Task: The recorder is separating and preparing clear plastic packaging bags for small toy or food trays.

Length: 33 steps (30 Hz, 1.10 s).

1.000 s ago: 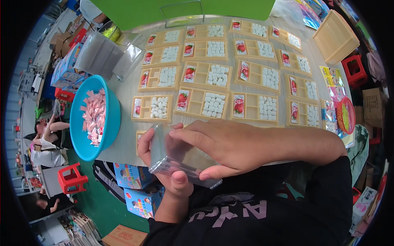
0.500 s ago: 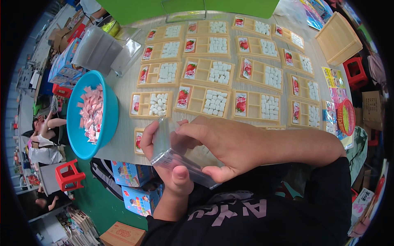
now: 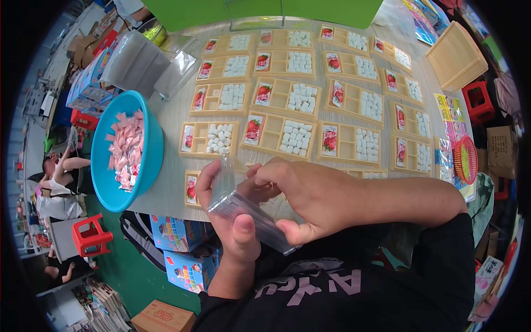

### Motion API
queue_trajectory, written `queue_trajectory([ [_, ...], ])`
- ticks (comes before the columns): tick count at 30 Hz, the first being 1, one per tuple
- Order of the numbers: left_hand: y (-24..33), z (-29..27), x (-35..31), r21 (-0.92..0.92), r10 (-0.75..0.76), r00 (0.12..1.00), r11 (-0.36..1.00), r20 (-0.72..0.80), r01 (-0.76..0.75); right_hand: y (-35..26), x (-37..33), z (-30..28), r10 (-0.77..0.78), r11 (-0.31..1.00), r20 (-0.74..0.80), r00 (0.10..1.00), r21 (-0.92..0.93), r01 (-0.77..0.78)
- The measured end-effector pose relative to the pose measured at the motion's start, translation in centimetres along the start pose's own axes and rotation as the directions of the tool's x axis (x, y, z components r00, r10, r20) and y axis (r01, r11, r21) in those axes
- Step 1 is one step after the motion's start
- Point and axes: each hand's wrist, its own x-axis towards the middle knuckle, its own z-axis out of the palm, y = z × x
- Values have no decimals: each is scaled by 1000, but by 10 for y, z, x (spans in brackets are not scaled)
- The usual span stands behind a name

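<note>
Fingers [image 3: 243, 229] of the left hand [image 3: 222, 232] grip a clear stack [image 3: 251, 217] from its left side and from below, the thumb standing up in front of its near edge. On the other side, the right hand [image 3: 304, 191] clasps it too, with bent fingers over the top and the thumb against the near right corner. The clear stack is tilted, held at the near edge of the surface [image 3: 168, 113], in front of the person's black shirt [image 3: 354, 299].

Beyond the hands, beige trays [image 3: 271, 126] lie in rows. Each has a strawberry packet [image 3: 254, 129] at its left end and white pieces [image 3: 297, 137] at its right, with smaller compartments between. One tray is partly hidden behind the left hand.

To the left sits a blue basin [image 3: 155, 141] of pink packets [image 3: 126, 146]; beyond it is a clear pile [image 3: 135, 63]. At the right edge is a red basket [image 3: 473, 159], and farther back a beige bin [image 3: 458, 55] stands tilted.
</note>
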Motion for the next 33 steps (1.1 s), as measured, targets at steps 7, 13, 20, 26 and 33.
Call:
queue_trajectory([
  [7,-2,-3,2,-80,40,997,996,-61,-45,-8,2,2,27,1000,36,999,0,-27],
  [13,-5,-22,-5,-12,-1,999,1000,33,2,-48,0,0,224,961,68,972,-183,-209],
  [20,-12,-24,-19,336,233,927,883,294,-328,-59,-44,36,194,923,-107,975,-316,-219],
  [26,-4,-16,-34,519,225,908,760,353,-390,-58,-74,68,175,897,-310,935,-341,-281],
  [33,-5,-10,-27,500,288,875,732,389,-463,-61,-73,65,136,898,-367,920,-347,-271],
])
